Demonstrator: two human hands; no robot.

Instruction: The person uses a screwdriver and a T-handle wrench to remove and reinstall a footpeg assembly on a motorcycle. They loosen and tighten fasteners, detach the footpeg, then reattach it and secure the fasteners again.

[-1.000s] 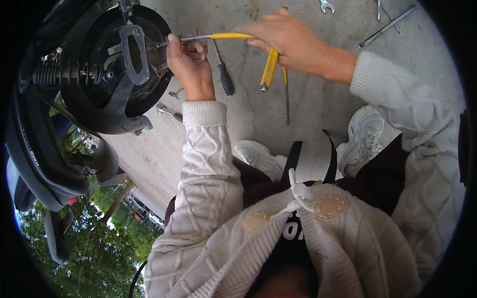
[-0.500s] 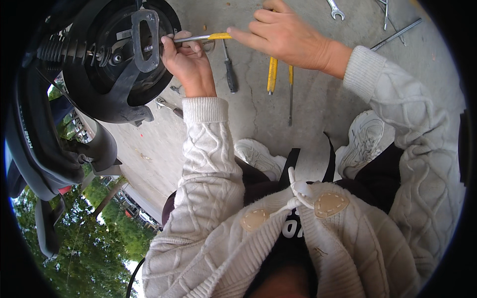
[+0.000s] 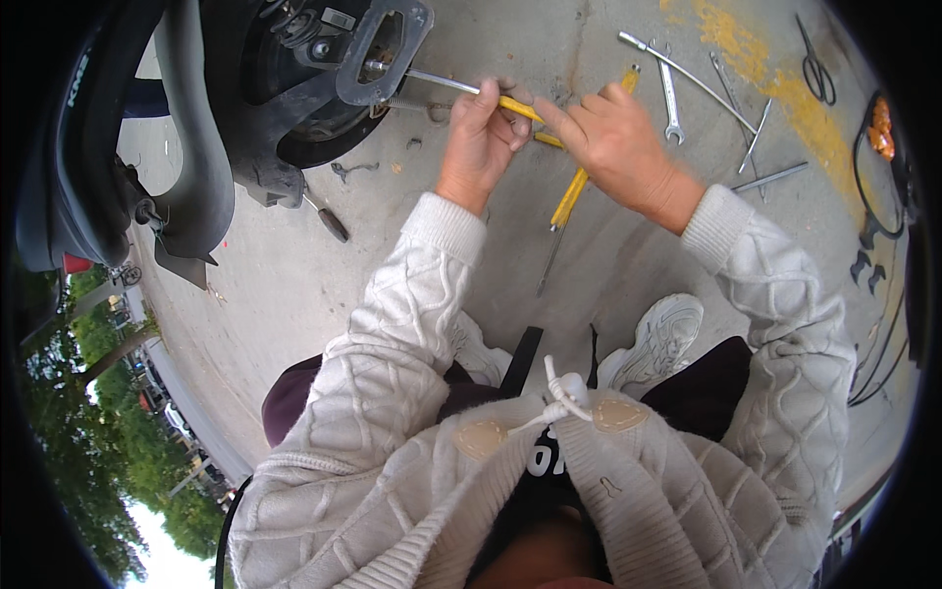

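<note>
My left hand [image 3: 481, 142] is closed on a long metal-shafted tool with a yellow handle [image 3: 518, 108], its shaft reaching left into an oblong opening in a dark bracket [image 3: 353, 83] beside the vehicle's wheel assembly. Close to the handle's right end is my right hand [image 3: 618, 147], index finger extended against it and the other fingers curled; what they hold, if anything, is hidden. More yellow-handled tool parts [image 3: 569, 196] show below and behind my right hand, with a thin rod [image 3: 545, 270] below them.
Wrenches [image 3: 670, 98], metal bars [image 3: 770, 177], black scissors [image 3: 819, 74] and dark cables [image 3: 859, 167] lie on concrete at right. A dark-handled tool [image 3: 329, 221] lies below the wheel. Black bodywork [image 3: 191, 196] fills the upper left; trees [image 3: 78, 452] show at lower left.
My left hand has slid right along the tool from the shaft to the yellow handle. My right hand has come lower, nearer the left. The view has shifted, revealing more floor at right.
</note>
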